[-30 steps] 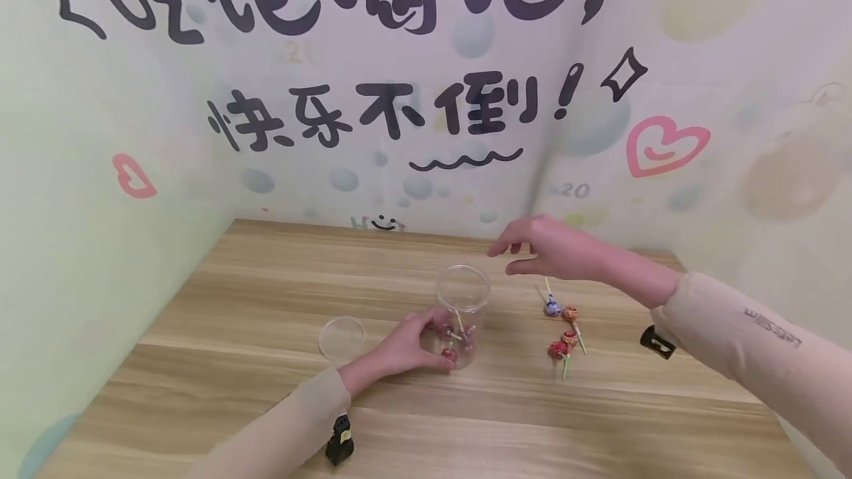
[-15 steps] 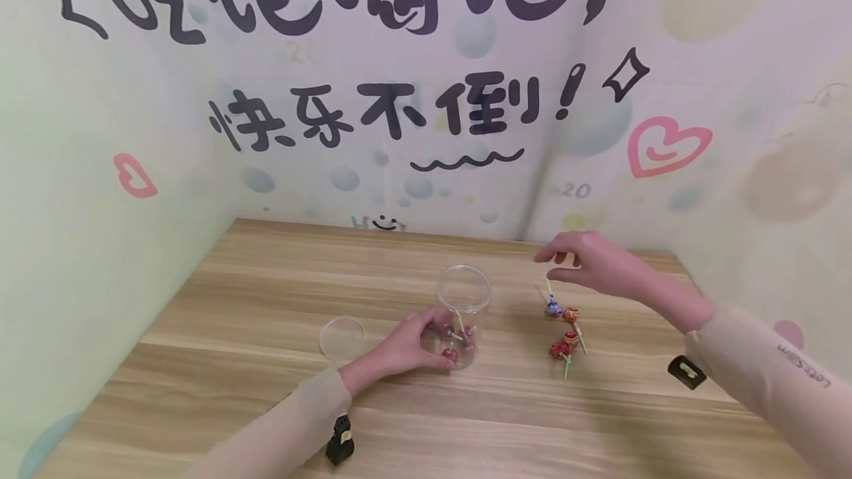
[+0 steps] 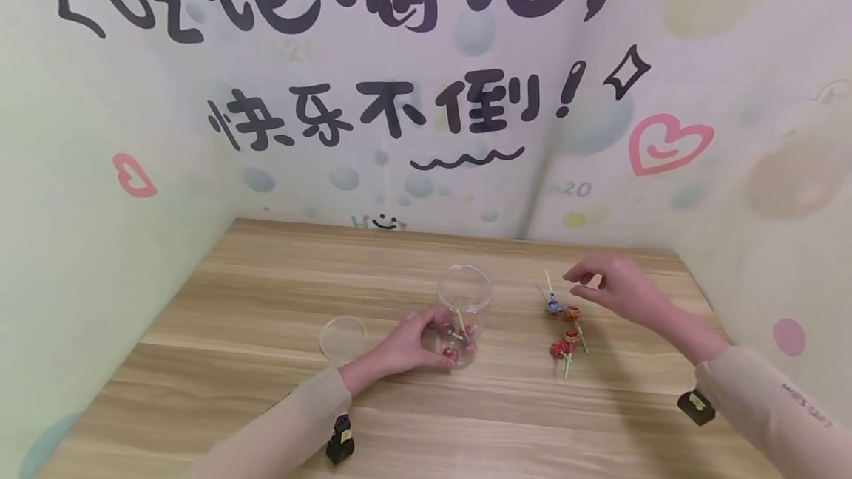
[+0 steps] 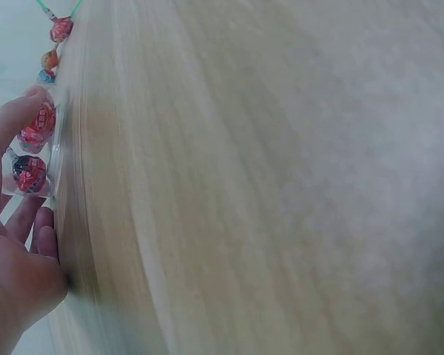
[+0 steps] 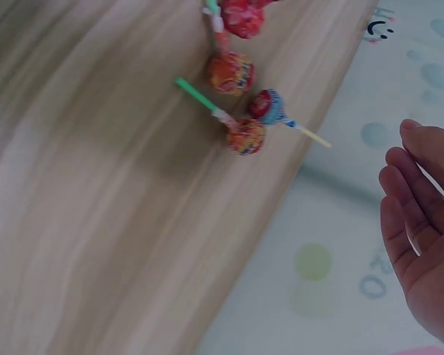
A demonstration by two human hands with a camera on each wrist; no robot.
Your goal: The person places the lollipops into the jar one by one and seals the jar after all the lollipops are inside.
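My left hand [image 3: 402,346] grips the lower part of a clear plastic jar [image 3: 482,322] that stands upright with its top uncovered. Inside are several wrapped lollipops [image 3: 450,354]; the left wrist view shows a dark-and-red lollipop [image 4: 29,174] behind the wall. To the right of the jar lie loose lollipops: a blue one [image 3: 555,306] with its pale stick pointing to the back, an orange one [image 3: 572,313], and red ones [image 3: 560,348] nearer the front. Over the table just right of these hovers my right hand [image 3: 615,287], fingers relaxed and slightly bent, holding nothing.
A clear round lid [image 3: 342,338] lies flat left of the jar, close to my left wrist. The wooden table [image 3: 266,287] ends at a back wall [image 3: 319,191] hung with printed lettering. Side walls flank it left and right.
My right hand has moved from beside the jar's mouth to the right, past the blue lollipop, and lower. The left hand and jar stay in place.
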